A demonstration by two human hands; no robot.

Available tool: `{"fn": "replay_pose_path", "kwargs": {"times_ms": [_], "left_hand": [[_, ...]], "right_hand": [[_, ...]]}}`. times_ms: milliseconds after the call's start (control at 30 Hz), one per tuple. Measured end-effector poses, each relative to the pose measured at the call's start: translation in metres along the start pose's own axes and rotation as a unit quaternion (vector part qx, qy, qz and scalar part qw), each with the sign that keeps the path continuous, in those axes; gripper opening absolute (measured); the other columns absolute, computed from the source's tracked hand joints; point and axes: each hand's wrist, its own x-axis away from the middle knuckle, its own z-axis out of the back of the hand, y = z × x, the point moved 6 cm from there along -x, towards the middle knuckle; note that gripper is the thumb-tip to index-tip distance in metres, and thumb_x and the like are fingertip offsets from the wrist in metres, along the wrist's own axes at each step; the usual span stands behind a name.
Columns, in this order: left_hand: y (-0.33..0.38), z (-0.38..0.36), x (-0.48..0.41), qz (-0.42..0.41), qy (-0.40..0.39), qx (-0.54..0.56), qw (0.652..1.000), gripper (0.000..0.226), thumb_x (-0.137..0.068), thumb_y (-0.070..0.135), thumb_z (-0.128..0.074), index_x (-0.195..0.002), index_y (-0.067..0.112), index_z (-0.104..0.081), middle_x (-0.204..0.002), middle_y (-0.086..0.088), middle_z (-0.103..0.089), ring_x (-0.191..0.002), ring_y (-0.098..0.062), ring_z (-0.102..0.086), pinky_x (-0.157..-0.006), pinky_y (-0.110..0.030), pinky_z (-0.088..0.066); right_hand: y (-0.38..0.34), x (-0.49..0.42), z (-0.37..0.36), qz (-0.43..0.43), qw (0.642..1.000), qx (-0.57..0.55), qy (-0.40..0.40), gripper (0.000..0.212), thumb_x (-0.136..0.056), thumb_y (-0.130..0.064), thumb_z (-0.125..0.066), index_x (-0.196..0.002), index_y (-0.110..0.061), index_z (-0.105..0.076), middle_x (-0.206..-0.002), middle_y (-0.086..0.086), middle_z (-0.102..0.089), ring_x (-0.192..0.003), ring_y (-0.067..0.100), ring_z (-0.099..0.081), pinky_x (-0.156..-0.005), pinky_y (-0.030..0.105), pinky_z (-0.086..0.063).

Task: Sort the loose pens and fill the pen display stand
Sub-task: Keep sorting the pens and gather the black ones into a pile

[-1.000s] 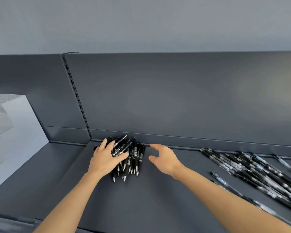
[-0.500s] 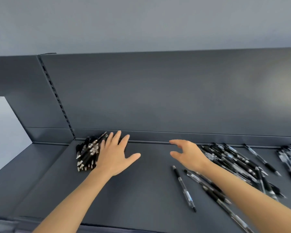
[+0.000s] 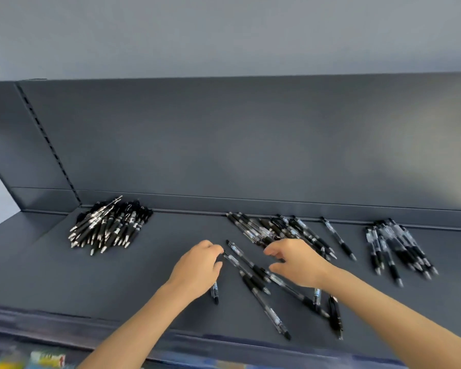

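The loose pens [image 3: 248, 280] lie between the hands. The left hand [image 3: 197, 267] curls over 1, hold unclear. The right hand [image 3: 298, 262] is open.

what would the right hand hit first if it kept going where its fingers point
The right hand points left, so probably the loose pens lying just beyond its fingertips; its height above them is unclear.

a shop: a dark grey metal shelf [image 3: 117, 288] with a slotted upright [image 3: 51, 147] at far left, heaps of identical black pens [image 3: 109, 227], coloured goods [image 3: 47, 359] below, near left.
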Motion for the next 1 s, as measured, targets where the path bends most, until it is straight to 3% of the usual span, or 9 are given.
{"fn": "replay_pose_path", "kwargs": {"times_ms": [133, 233, 367, 500, 600, 667, 733, 867, 1000], "left_hand": [[0.008, -0.019, 0.006, -0.020, -0.030, -0.083, 0.996, 0.056, -0.087, -0.011, -0.045, -0.134, 0.019, -0.051, -0.133, 0.005, -0.044, -0.121, -0.016, -0.041, -0.089, -0.034, -0.048], [0.010, -0.018, 0.013, -0.007, -0.018, -0.111, 0.994, 0.060, -0.084, -0.015, -0.043, -0.133, 0.017, -0.051, -0.133, 0.003, -0.044, -0.119, -0.017, -0.041, -0.086, -0.032, -0.049], [0.009, -0.014, 0.019, -0.019, 0.000, -0.172, 0.985, 0.048, -0.080, -0.013, -0.044, -0.117, 0.014, -0.056, -0.125, 0.000, -0.049, -0.117, -0.019, -0.043, -0.077, -0.029, -0.047], [0.010, -0.010, 0.018, -0.057, 0.003, -0.216, 0.975, 0.044, -0.079, -0.014, -0.044, -0.113, 0.012, -0.055, -0.119, 0.000, -0.051, -0.113, -0.020, -0.045, -0.080, -0.028, -0.043], [0.008, -0.008, 0.014, -0.095, 0.016, -0.240, 0.966, 0.034, -0.072, -0.015, -0.053, -0.087, 0.015, -0.049, -0.093, 0.001, -0.054, -0.090, -0.019, -0.050, -0.070, -0.027, -0.041], [0.003, -0.008, 0.009, -0.098, 0.021, -0.245, 0.964, 0.044, -0.063, -0.010, -0.067, -0.072, 0.020, -0.037, -0.067, 0.003, -0.046, -0.065, -0.018, -0.047, -0.058, -0.026, -0.038], [-0.001, -0.011, 0.005, -0.084, 0.018, -0.250, 0.964, 0.040, -0.070, -0.006, -0.067, -0.074, 0.021, -0.036, -0.064, 0.005, -0.041, -0.060, -0.018, -0.044, -0.059, -0.026, -0.034], [-0.005, -0.012, -0.001, -0.065, 0.045, -0.222, 0.972, 0.017, -0.090, 0.002, -0.050, -0.089, 0.018, -0.043, -0.078, 0.003, -0.045, -0.077, -0.020, -0.048, -0.062, -0.029, -0.031], [-0.009, -0.008, -0.006, -0.037, 0.034, -0.208, 0.977, 0.011, -0.094, 0.007, -0.046, -0.094, 0.018, -0.043, -0.084, 0.003, -0.048, -0.080, -0.019, -0.048, -0.060, -0.029, -0.034]], "right_hand": [[0.016, 0.014, -0.006, 0.023, 0.999, -0.002, -0.024, 0.040, -0.091, -0.019, -0.062, -0.130, -0.013, -0.055, -0.126, 0.002, -0.061, -0.112, 0.014, -0.058, -0.093, 0.019, -0.043], [0.025, 0.021, -0.011, 0.029, 0.999, -0.010, -0.035, 0.041, -0.090, -0.018, -0.063, -0.130, -0.013, -0.055, -0.122, 0.004, -0.062, -0.109, 0.015, -0.059, -0.091, 0.018, -0.043], [0.033, 0.025, -0.018, 0.024, 0.998, -0.008, -0.050, 0.042, -0.089, -0.017, -0.063, -0.130, -0.014, -0.055, -0.117, 0.004, -0.064, -0.104, 0.018, -0.060, -0.087, 0.022, -0.046], [0.034, 0.022, -0.020, 0.019, 0.999, 0.007, -0.046, 0.040, -0.090, -0.016, -0.061, -0.130, -0.013, -0.054, -0.109, 0.004, -0.066, -0.098, 0.019, -0.061, -0.082, 0.024, -0.047], [0.033, 0.017, -0.022, 0.014, 0.999, 0.012, -0.043, 0.037, -0.090, -0.013, -0.059, -0.127, -0.011, -0.055, -0.106, 0.006, -0.067, -0.096, 0.021, -0.063, -0.082, 0.028, -0.051], [0.033, 0.013, -0.023, 0.008, 0.999, 0.010, -0.038, 0.035, -0.090, -0.013, -0.059, -0.124, -0.010, -0.057, -0.103, 0.007, -0.067, -0.094, 0.023, -0.063, -0.083, 0.031, -0.052], [0.030, 0.008, -0.024, 0.009, 0.999, 0.008, -0.030, 0.032, -0.089, -0.013, -0.059, -0.121, -0.009, -0.059, -0.102, 0.007, -0.068, -0.094, 0.024, -0.063, -0.082, 0.032, -0.053], [0.015, -0.005, -0.025, 0.014, 1.000, 0.013, -0.011, 0.025, -0.090, -0.013, -0.058, -0.113, -0.006, -0.063, -0.104, 0.009, -0.067, -0.095, 0.024, -0.062, -0.080, 0.033, -0.053], [0.003, -0.012, -0.027, 0.055, 0.995, 0.070, 0.033, 0.023, -0.091, -0.008, -0.052, -0.113, -0.006, -0.060, -0.109, 0.010, -0.059, -0.097, 0.028, -0.060, -0.081, 0.038, -0.052]]}}
